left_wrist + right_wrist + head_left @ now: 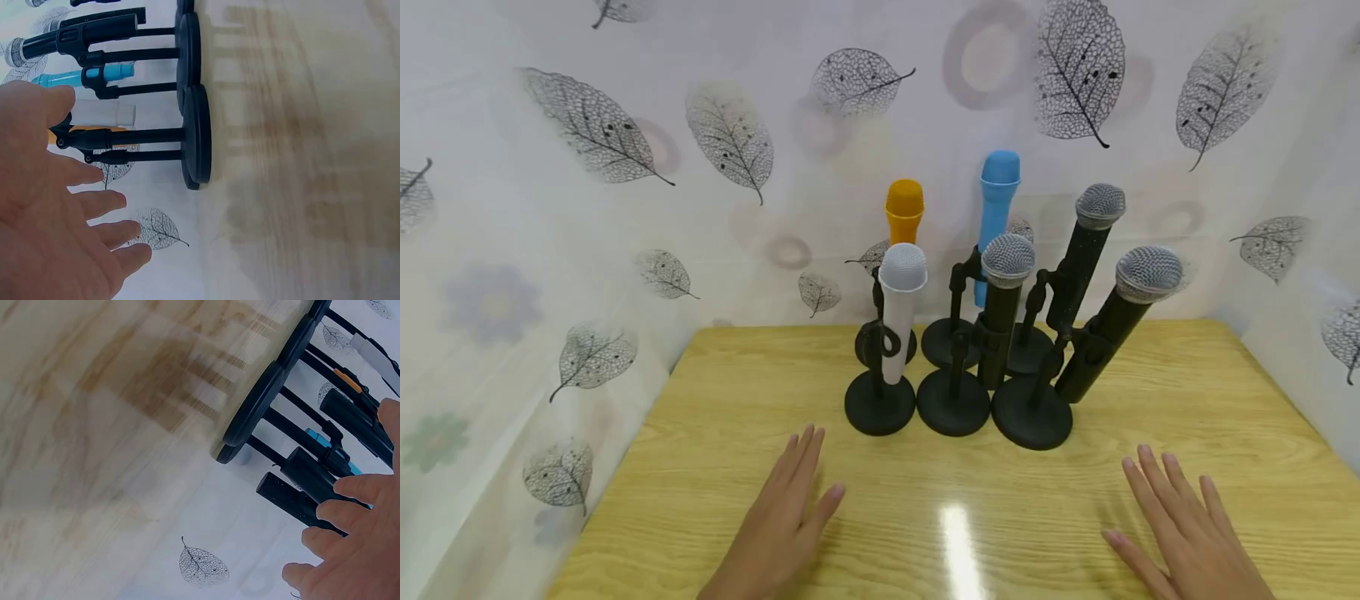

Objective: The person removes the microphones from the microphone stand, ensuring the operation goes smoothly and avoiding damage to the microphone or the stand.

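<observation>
We take the white microphone as our landmark: it leans slightly in a black stand with a round base, set on a wood-grained table. Directly behind it we see an orange microphone, its lower part hidden by the white one. Behind and to the right of the white microphone rises a blue microphone. Just to its right, in the same front row, we find a black microphone with a silver head; farther right stands a second black microphone, strongly tilted, and behind that a speckled black microphone, also leaning right. In front and to the left of the white microphone we note the left hand, its fingers straight and its thumb held wide. Well to the right of the white microphone, and nearer us, lies the right hand, fingers spread wide. We cannot tell whether either hand touches the table. Behind the white microphone we see a pale cloth printed with dark skeleton leaves.
</observation>
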Motion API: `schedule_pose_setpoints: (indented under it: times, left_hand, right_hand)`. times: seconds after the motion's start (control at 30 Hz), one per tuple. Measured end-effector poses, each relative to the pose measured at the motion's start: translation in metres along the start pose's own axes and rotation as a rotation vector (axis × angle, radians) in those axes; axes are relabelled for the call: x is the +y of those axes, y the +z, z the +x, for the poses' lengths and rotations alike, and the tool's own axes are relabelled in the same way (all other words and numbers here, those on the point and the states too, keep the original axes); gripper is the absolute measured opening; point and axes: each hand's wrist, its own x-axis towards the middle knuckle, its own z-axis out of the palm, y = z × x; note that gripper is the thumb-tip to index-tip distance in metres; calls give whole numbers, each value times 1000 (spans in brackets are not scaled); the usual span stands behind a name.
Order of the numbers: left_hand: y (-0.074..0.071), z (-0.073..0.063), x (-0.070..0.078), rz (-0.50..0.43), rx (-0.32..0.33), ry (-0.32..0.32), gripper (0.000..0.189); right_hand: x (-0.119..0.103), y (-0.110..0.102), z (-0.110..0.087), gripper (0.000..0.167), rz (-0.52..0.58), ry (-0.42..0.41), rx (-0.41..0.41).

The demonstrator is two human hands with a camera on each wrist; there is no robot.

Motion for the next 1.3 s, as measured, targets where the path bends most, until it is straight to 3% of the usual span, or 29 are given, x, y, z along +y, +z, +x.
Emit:
schedule_pose_setpoints:
  times: [0.23,0.4,0.6,0.73,1.0,1.1,1.3]
  left_hand:
    - [-3,18,-2,-112,12,51,74]
    - [-4,41,-1,-234,44,126,71]
    - [-4,70,0,-347,74,116,68]
    - [-1,89,1,-411,100,151,64]
    - [4,122,10,-560,154,200,54]
    - [5,130,13,-582,164,208,52]
    - [8,143,17,-587,193,197,51]
  right_hand:
    - [-4,-1,4,95,11,-28,18]
    - [-5,-3,10,97,14,-56,35]
    - [-8,-4,20,92,70,-101,63]
    - [-12,-4,27,90,93,-128,66]
    - [-25,-3,41,70,156,-196,150]
    - [-32,-2,46,67,210,-221,201]
    - [-42,1,55,63,253,-247,212]
